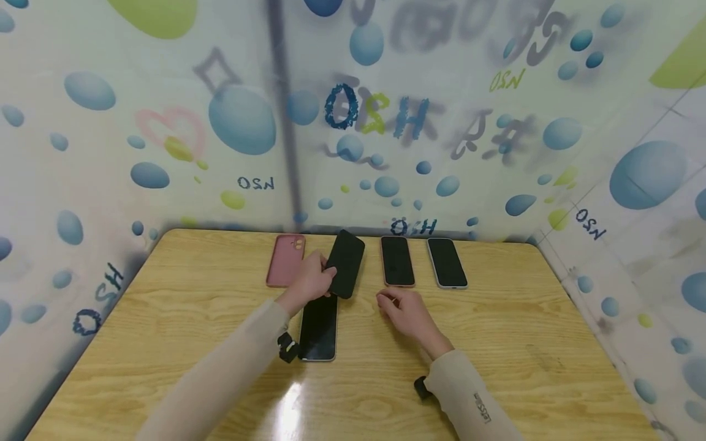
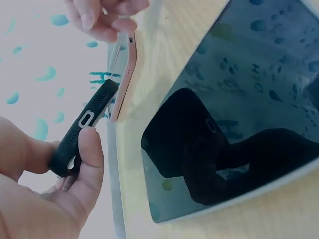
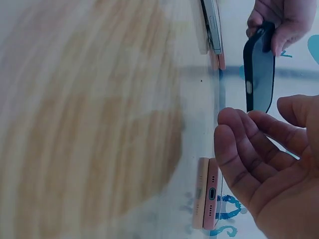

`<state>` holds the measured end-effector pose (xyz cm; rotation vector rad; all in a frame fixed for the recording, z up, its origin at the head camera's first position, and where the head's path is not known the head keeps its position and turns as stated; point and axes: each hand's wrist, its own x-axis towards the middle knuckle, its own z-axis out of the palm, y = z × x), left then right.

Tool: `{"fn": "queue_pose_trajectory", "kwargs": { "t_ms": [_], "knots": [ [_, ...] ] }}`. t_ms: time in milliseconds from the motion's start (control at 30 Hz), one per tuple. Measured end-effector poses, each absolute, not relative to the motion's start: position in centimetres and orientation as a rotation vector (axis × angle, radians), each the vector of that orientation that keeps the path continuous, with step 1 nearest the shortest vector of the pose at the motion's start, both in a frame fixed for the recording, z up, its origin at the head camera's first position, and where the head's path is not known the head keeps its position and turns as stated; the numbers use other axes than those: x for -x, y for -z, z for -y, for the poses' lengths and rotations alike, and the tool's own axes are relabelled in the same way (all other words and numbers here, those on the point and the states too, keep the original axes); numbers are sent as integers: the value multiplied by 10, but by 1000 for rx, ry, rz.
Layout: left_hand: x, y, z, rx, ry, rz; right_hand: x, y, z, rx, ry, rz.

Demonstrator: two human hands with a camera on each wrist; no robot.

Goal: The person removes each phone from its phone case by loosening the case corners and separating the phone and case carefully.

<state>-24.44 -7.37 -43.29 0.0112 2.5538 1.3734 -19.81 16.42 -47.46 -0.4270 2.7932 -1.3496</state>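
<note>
My left hand [image 1: 311,282] grips a phone in a black case [image 1: 346,264] by its side, tilted up off the table. In the left wrist view, the thumb lies near the port opening of the black case [image 2: 83,122]. Just below that hand, a larger dark-screened phone [image 1: 318,331] lies face up. My right hand [image 1: 405,312] hovers to the right, its fingers loosely bent and holding nothing. In the right wrist view, the fingertips of the right hand [image 3: 259,159] appear close to the held phone's lower end; the head view shows them apart.
A pink phone case [image 1: 284,263] with camera openings lies at the back, left of the held phone. To the right lie a pink-edged phone [image 1: 397,261] and a light-edged phone [image 1: 447,263], both screen up. A patterned wall [image 1: 353,184] borders the wooden table [image 1: 496,343].
</note>
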Motion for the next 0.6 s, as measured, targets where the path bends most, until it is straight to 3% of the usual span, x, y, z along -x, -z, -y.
{"fn": "queue_pose_trajectory", "kwargs": {
  "t_ms": [600],
  "knots": [
    [195,447,88,-120,-1611,-2509,209,456,-151,368,1431,-2749]
  ]
}}
